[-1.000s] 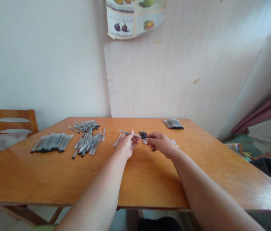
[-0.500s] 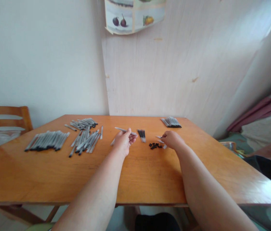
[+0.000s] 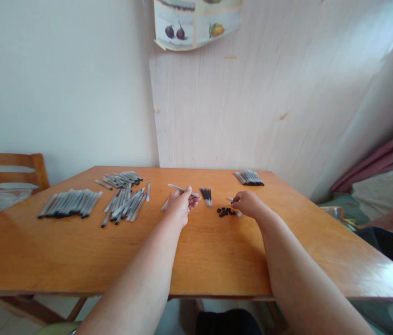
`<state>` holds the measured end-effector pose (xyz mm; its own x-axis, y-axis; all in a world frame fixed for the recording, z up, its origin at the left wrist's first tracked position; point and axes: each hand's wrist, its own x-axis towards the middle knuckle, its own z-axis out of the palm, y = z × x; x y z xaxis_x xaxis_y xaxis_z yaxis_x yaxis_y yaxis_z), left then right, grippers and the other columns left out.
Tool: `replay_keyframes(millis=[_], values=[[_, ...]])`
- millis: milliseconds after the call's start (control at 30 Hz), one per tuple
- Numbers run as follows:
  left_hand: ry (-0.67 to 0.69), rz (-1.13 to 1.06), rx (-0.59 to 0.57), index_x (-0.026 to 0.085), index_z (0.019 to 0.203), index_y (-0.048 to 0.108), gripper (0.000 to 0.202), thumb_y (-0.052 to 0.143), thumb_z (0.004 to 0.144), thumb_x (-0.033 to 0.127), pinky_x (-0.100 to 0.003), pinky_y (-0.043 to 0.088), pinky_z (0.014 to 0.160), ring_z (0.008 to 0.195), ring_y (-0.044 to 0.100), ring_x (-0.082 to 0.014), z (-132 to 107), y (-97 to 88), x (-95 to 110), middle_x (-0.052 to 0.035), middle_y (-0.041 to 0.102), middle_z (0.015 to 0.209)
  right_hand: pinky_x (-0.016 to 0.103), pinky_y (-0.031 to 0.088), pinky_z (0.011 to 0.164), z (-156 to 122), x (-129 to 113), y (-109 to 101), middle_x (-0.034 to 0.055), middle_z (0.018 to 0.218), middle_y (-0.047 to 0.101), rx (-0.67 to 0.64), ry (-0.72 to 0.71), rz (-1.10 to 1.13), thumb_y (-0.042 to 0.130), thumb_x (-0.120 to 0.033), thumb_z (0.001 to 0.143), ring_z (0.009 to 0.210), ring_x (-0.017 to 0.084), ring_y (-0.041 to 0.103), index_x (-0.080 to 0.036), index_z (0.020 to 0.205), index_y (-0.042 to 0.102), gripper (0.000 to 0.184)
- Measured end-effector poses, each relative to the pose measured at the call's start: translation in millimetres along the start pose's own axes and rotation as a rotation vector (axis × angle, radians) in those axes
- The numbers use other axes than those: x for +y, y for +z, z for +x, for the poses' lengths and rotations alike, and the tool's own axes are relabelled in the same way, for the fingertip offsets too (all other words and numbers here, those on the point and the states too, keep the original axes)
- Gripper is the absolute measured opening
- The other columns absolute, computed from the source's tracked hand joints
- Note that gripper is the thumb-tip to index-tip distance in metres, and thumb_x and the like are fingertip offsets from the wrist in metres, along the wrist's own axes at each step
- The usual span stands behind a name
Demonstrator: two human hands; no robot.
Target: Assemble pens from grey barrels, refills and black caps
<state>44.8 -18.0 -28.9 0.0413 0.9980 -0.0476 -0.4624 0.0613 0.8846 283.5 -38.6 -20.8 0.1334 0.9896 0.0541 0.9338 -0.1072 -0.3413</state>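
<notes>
My left hand (image 3: 181, 204) is closed around a translucent pen barrel (image 3: 176, 188), which sticks out on both sides of the fingers. Another pale barrel (image 3: 164, 204) lies on the table, partly behind that hand. Between my hands is a small fan of dark pen refills (image 3: 206, 196) with pale ends. My right hand (image 3: 247, 203) is lowered to the table, its fingers pinched together by small pale pieces (image 3: 229, 199); what they grip is too small to make out. Just left of it sits a cluster of small black caps or plugs (image 3: 224, 212).
On the wooden table (image 3: 217, 260), a neat row of pens (image 3: 70, 204) lies at the left beside looser piles (image 3: 126, 202). Another pen bundle (image 3: 249, 177) is at the back right. A wooden chair (image 3: 8, 176) stands at the left. The wall borders the table's far edge.
My right fingers have shifted slightly left at the small pale pieces. My left hand keeps hold of the pen barrel, nearly still. The whole view has shifted a little.
</notes>
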Motion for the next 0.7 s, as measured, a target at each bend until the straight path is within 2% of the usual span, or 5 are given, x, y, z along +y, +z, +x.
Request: replay_keyframes(millis=[267, 467, 567, 700], values=[[-0.005, 0.007, 0.004, 0.014, 0.082, 0.056, 0.018, 0.062, 0.082, 0.031, -0.021, 0.047, 0.054, 0.060, 0.065, -0.0130, -1, 0.0, 0, -0.0069, 0.067, 0.068, 0.023, 0.038, 0.059, -4, -3, -3, 0.0060, 0.069, 0.069, -0.096, -0.023, 0.030, 0.064, -0.022, 0.065, 0.065, 0.016, 0.060, -0.016, 0.079, 0.074, 0.019], [-0.016, 0.011, 0.010, 0.014, 0.082, 0.056, 0.019, 0.063, 0.081, 0.031, -0.022, 0.047, 0.054, 0.060, 0.065, -0.0138, 0, 0.1, -1, -0.0080, 0.067, 0.070, 0.024, 0.038, 0.058, -3, -3, -2, 0.0078, 0.069, 0.069, -0.063, -0.009, 0.021, 0.058, -0.022, 0.069, 0.066, 0.017, 0.061, -0.015, 0.076, 0.073, 0.019], [-0.024, 0.018, 0.004, 0.014, 0.083, 0.056, 0.018, 0.063, 0.081, 0.030, -0.022, 0.047, 0.054, 0.061, 0.066, -0.0144, -1, 0.3, -1, -0.0089, 0.068, 0.071, 0.024, 0.040, 0.061, 0, -3, 3, 0.0094, 0.078, 0.071, -0.018, -0.002, 0.014, 0.056, -0.023, 0.071, 0.073, 0.019, 0.062, -0.015, 0.081, 0.073, 0.021], [-0.026, 0.026, -0.002, 0.014, 0.082, 0.055, 0.017, 0.062, 0.082, 0.029, -0.022, 0.047, 0.053, 0.061, 0.066, -0.0143, -2, 0.9, 0, -0.0089, 0.068, 0.072, 0.025, 0.042, 0.073, 3, -5, 9, 0.0078, 0.100, 0.070, 0.006, -0.042, 0.050, 0.052, -0.017, 0.074, 0.088, 0.019, 0.063, -0.020, 0.097, 0.072, 0.030]])
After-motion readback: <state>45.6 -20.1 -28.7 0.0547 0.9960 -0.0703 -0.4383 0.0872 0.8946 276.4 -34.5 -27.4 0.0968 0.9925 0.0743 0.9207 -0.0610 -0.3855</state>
